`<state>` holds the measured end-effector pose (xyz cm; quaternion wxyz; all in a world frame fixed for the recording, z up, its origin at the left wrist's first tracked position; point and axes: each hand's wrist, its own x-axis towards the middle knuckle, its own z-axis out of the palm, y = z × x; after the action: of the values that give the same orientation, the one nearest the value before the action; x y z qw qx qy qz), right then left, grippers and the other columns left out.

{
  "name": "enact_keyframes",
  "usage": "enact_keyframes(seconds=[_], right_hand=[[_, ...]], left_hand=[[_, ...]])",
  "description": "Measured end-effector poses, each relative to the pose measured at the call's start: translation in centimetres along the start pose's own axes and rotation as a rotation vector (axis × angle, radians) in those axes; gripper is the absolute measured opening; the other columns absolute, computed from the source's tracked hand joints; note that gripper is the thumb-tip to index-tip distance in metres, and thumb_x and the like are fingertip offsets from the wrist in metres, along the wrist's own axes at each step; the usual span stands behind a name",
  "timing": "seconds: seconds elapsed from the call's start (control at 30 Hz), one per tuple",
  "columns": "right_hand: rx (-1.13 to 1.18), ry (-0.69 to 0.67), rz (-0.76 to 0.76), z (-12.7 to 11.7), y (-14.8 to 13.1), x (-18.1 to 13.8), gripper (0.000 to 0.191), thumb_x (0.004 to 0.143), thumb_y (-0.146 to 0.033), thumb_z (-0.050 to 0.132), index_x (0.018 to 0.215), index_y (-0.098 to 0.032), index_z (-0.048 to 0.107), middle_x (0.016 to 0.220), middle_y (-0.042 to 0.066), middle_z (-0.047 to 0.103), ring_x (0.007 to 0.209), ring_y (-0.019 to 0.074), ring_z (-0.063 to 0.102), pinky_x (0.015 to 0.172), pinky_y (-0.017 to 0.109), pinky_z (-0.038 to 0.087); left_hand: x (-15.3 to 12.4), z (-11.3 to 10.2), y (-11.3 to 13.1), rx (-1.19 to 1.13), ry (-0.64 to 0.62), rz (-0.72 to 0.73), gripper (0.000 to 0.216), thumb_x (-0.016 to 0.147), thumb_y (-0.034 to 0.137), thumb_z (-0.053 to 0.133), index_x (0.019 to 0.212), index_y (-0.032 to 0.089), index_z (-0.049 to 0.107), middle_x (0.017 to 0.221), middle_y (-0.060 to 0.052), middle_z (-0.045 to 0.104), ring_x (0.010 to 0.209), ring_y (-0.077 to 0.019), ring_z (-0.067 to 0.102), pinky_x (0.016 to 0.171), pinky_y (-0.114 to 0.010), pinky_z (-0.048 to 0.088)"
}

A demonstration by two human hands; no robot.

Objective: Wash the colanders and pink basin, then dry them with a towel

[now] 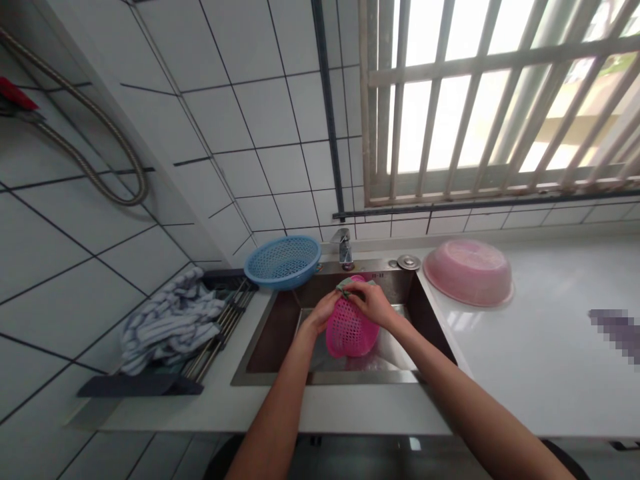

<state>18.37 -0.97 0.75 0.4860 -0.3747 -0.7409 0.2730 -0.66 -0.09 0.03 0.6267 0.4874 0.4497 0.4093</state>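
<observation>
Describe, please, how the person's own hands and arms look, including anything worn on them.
The left hand and right hand are both ungloved, and no watch or bracelet shows. The left forearm and right forearm taper toward the wrists, with no sleeves visible on them. Dark patches beside them at the bottom edge may be clothing; I cannot tell.

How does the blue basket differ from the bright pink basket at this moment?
Size: the blue basket looks wider, while the bright pink basket looks smaller, though nearer the camera.
Support: the blue basket sits at the back-left corner of the sink; the bright pink basket is held up by the hands.
Colour: one is blue, the other bright pink.
Shared: both have perforated walls.
</observation>
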Motion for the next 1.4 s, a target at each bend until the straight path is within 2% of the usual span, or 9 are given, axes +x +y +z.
enact_keyframes(seconds=[0.1,0.27,0.5,0.57,0.67,0.77,0.9,1.17,1.4], right_hand=[[-0.203,-0.025,-0.06,0.1,0.2,-0.5,0.028,0.092,-0.017,0.063,0.116,-0.025,0.077,0.121,0.01,0.074,0.117,0.0271,0.066,0.107,0.044,0.047],[-0.27,0.017,0.062,-1.0,1.1,-0.4,0.035,0.092,-0.009,0.059,0.12,-0.022,0.075,0.111,0.01,0.075,0.099,0.0241,0.07,0.095,0.037,0.051],[-0.162,-0.274,-0.095,0.7,-2.3,-1.0,0.037,0.092,-0.005,0.058,0.123,-0.023,0.068,0.096,0.004,0.074,0.085,0.0183,0.067,0.083,0.028,0.049],[-0.176,-0.242,-0.102,0.5,-2.3,-1.1,0.042,0.092,-0.006,0.061,0.13,-0.024,0.066,0.106,0.006,0.072,0.09,0.0188,0.066,0.085,0.03,0.049],[-0.236,-0.051,-0.022,-0.9,-0.7,-0.7,0.042,0.09,-0.012,0.068,0.131,-0.023,0.068,0.121,0.01,0.066,0.097,0.02,0.065,0.09,0.033,0.051],[-0.304,-0.001,0.051,-2.3,1.1,-0.2,0.027,0.093,-0.015,0.067,0.116,-0.024,0.077,0.109,0.007,0.069,0.096,0.0202,0.066,0.092,0.033,0.05],[-0.337,-0.027,0.041,-2.2,1.0,-0.2,0.02,0.096,-0.018,0.064,0.106,-0.024,0.08,0.104,0.006,0.073,0.096,0.0205,0.067,0.091,0.032,0.05],[-0.396,-0.313,-0.098,1.2,-3.3,-1.4,0.015,0.098,-0.021,0.065,0.102,-0.023,0.079,0.097,0.005,0.074,0.089,0.0182,0.068,0.081,0.026,0.047],[-0.462,-0.026,0.073,-1.5,0.9,-0.6,0.015,0.095,-0.021,0.062,0.1,-0.021,0.077,0.094,0.006,0.073,0.082,0.0177,0.066,0.076,0.026,0.045]], left_hand=[[0.3,-0.4,-0.4,0.044,0.081,-0.005,0.049,0.099,0.056,0.056,0.113,0.013,0.074,0.101,-0.012,0.079,0.089,-0.0235,0.073,0.085,-0.037,0.057],[1.0,-0.7,-1.3,0.202,0.027,0.09,0.059,0.09,0.069,0.061,0.096,0.012,0.074,0.093,-0.01,0.077,0.085,-0.0229,0.069,0.081,-0.034,0.053],[1.2,-1.2,-1.5,0.226,0.089,0.176,0.07,0.079,0.082,0.06,0.08,0.013,0.071,0.08,-0.008,0.071,0.079,-0.0205,0.062,0.075,-0.031,0.049],[1.2,-1.2,-1.4,0.221,0.084,0.182,0.07,0.08,0.082,0.06,0.08,0.013,0.071,0.079,-0.007,0.07,0.078,-0.0203,0.061,0.074,-0.03,0.048],[1.3,-1.0,-1.2,0.256,0.054,0.201,0.069,0.083,0.08,0.059,0.087,0.012,0.073,0.081,-0.007,0.071,0.079,-0.0206,0.061,0.075,-0.03,0.047],[1.6,-0.7,-1.2,0.344,0.042,0.227,0.068,0.086,0.078,0.054,0.086,0.012,0.072,0.074,-0.004,0.067,0.07,-0.0181,0.056,0.068,-0.028,0.043],[1.8,-0.8,-1.2,0.544,0.165,0.296,0.064,0.089,0.073,0.047,0.073,0.014,0.069,0.064,-0.001,0.059,0.066,-0.0176,0.051,0.063,-0.026,0.037],[1.1,-1.5,-0.6,0.71,0.363,0.329,0.061,0.09,0.069,0.044,0.067,0.017,0.064,0.062,-0.001,0.056,0.063,-0.0163,0.049,0.059,-0.027,0.029],[1.1,-1.1,-0.4,0.796,0.354,0.29,0.06,0.09,0.072,0.045,0.061,0.02,0.054,0.052,0.002,0.049,0.058,-0.016,0.048,0.058,-0.027,0.027]])
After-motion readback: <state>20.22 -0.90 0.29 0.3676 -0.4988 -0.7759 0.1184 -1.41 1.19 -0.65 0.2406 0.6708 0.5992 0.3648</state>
